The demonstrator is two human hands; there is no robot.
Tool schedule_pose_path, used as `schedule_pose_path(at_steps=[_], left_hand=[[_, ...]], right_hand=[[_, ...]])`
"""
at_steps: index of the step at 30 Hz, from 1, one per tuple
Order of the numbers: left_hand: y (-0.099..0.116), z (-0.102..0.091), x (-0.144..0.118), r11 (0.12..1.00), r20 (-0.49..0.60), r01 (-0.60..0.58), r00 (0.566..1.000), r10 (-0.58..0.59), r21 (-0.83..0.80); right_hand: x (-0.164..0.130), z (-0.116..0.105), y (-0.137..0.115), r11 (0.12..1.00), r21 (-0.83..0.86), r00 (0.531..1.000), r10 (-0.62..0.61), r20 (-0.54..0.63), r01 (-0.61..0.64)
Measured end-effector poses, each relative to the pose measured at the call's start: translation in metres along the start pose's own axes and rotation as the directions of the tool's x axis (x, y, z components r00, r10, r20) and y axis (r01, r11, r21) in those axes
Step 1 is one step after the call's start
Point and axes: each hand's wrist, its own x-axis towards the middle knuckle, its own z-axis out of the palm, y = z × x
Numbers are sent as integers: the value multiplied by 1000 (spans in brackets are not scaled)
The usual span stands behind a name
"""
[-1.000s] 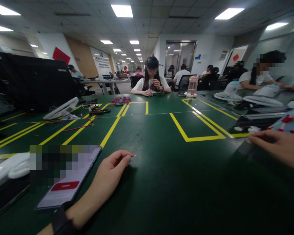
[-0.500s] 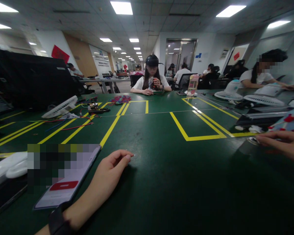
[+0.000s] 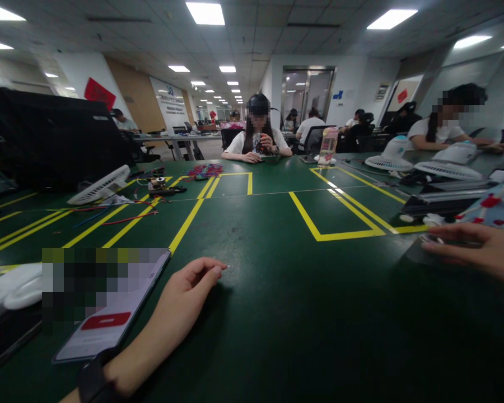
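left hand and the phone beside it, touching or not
Apart. The head view shows a strip of green table between the left hand and the phone edge.

Left hand (image 3: 185, 299) resting loosely curled on the dark green table (image 3: 285, 313) beside a white-screened smartphone (image 3: 105, 313); right hand (image 3: 479, 249) fingertips on a small dark flat object (image 3: 420, 252).

Bright ceiling panels (image 3: 204, 11) overhead; wide-angle stretch and softness at edges.
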Motion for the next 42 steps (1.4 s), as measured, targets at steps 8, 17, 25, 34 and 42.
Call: schedule_pose_path(at_steps=[8,17,25,34,42], left_hand=[[3,1,1,1000,-8,6,1000,-6,30],[8,2,-3,997,6,-23,1000,22,75],[62,39,-11,924,209,-373,913,350,80],[53,41,-8,947,173,-295,947,272,127],[32,49,-9,901,280,-348,920,275,260]], right_hand=[[-68,20,-129,864,456,929,-324,179,213],[-119,50,-227,532,780,679,-707,196,330],[-121,66,-219,463,864,660,-714,232,197],[-117,63,-207,526,814,677,-694,245,246],[-111,57,-200,546,777,724,-667,175,315]])
